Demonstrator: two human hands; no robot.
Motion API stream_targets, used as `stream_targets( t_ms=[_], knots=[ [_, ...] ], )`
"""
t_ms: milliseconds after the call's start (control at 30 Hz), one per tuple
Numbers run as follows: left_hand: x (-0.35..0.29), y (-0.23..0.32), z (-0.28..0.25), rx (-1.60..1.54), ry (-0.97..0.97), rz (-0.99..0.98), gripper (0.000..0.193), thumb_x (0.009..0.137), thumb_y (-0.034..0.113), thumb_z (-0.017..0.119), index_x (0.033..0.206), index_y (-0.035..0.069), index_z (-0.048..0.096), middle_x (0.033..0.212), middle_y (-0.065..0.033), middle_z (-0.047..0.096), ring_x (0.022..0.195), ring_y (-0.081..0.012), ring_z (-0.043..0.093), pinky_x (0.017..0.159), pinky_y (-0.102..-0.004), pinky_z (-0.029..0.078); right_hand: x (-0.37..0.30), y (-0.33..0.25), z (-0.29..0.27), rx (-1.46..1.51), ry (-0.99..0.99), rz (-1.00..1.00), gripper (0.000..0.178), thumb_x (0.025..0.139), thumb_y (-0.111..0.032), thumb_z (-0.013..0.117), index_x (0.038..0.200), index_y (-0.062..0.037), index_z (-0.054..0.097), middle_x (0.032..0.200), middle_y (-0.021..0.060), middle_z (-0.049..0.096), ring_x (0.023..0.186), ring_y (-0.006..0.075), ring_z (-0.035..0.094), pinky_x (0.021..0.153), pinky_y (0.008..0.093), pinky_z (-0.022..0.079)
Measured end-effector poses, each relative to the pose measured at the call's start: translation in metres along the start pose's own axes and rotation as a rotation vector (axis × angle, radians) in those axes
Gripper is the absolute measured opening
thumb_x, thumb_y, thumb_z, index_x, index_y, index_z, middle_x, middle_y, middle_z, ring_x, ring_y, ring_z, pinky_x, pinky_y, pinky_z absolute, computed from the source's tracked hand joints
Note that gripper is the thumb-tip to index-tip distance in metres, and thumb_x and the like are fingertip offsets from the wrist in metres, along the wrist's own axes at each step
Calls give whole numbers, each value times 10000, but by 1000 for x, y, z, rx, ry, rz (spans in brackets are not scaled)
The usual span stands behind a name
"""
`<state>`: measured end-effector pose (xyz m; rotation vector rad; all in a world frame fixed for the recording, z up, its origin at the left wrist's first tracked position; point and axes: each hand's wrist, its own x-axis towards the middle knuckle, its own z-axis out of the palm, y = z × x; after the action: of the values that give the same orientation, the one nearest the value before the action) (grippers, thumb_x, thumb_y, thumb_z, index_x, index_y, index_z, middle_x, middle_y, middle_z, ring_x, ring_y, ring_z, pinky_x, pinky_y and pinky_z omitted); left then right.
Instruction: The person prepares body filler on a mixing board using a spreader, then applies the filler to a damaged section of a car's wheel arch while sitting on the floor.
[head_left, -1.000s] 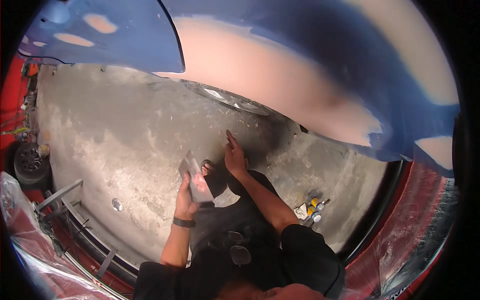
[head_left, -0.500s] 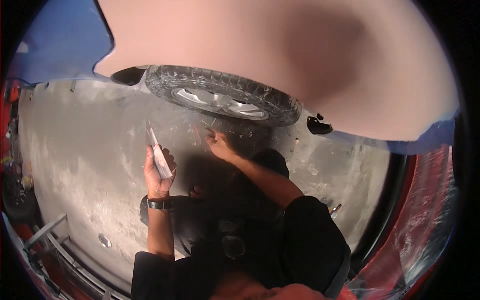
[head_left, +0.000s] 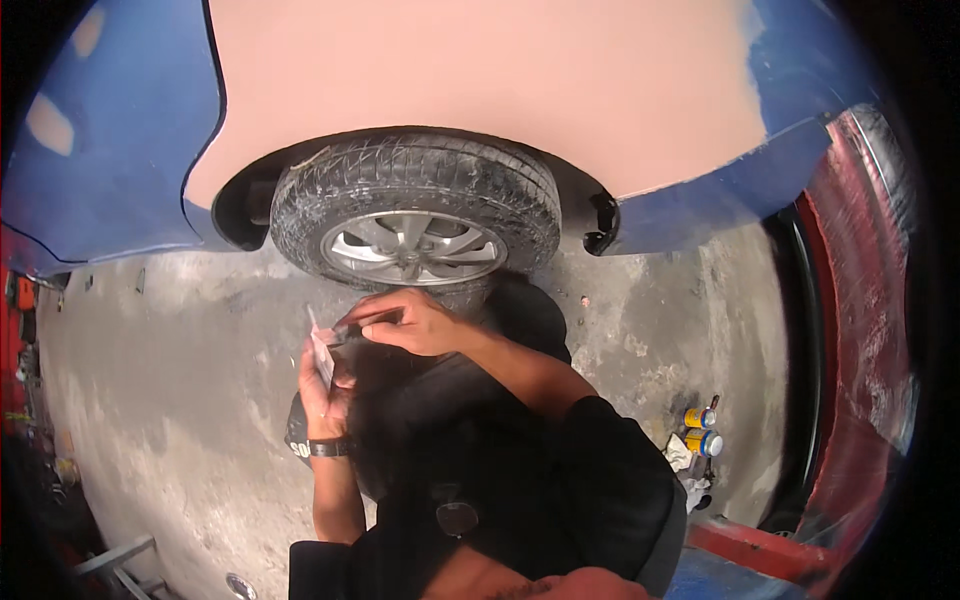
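Two bare hands meet just below a car wheel (head_left: 415, 170) in the head view. The left hand (head_left: 326, 392), a dark wristband (head_left: 330, 448) at its wrist, is curled around a thin, pale flat plate (head_left: 321, 358), thumb on one side and fingers on the other; the plate is tilted steeply and seen almost edge-on, with pinkish material near its upper part. The right hand (head_left: 415, 325) comes across from the right, palm down, its fingers partly bent and reaching toward the plate's upper end; whether it grips anything or touches the plate, I cannot tell. Behind them, the tyre's worn tread and silver spoked alloy rim (head_left: 410, 252) sit in the arch of a pink-coated quarter panel (head_left: 480, 70), with a blue door (head_left: 130, 130) to the left and a blue lower edge (head_left: 690, 210) to the right. On the concrete floor (head_left: 180, 370) at right, two small yellow-and-blue cans (head_left: 703, 443) lie close together near crumpled white paper (head_left: 678, 455). Farther right, clear plastic sheeting (head_left: 870, 290) covers a red surface.
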<state>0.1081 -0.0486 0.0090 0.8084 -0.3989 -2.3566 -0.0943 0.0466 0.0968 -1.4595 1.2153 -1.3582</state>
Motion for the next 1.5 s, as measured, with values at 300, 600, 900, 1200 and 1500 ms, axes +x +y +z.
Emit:
stream_targets(
  t_ms=[300,600,900,1200,1500],
  knots=[
    [-26,17,31,619,99,403,403,981,435,586,934,36,583,744,-6,582,585,-85,512,510,-248,380,1,-1,-4,-1224,55,-383,503,853,-102,547,1349,-183,558,1404,134,497,1344,346,414,1102,632,275],
    [-25,3,23,643,657,663,505,970,482,592,865,-5,510,718,50,415,648,-63,361,558,-242,319,-30,34,19,-960,-448,-486,502,826,-95,581,1314,-213,581,1381,74,530,1332,312,443,1124,595,281],
    [-16,17,56,78,38,587,445,984,375,520,1243,14,554,1161,-97,648,1044,-229,632,968,-366,476,-3,-45,5,-494,2,-621,358,855,-19,646,1191,-133,693,1302,78,626,1277,330,533,1149,512,257],
    [-23,13,93,49,-153,569,382,985,289,601,1274,43,555,1171,-84,658,1018,-190,660,857,-337,560,17,-37,-21,-889,-122,-680,462,827,-68,641,1278,-171,633,1435,94,495,1348,364,427,1087,618,316],
    [-48,40,81,268,126,869,237,1009,270,577,1077,51,633,957,30,640,817,-68,572,716,-241,458,13,-15,-22,-1070,28,-412,532,850,5,527,1367,-117,550,1450,111,470,1306,343,461,1073,612,331]
  ],
)
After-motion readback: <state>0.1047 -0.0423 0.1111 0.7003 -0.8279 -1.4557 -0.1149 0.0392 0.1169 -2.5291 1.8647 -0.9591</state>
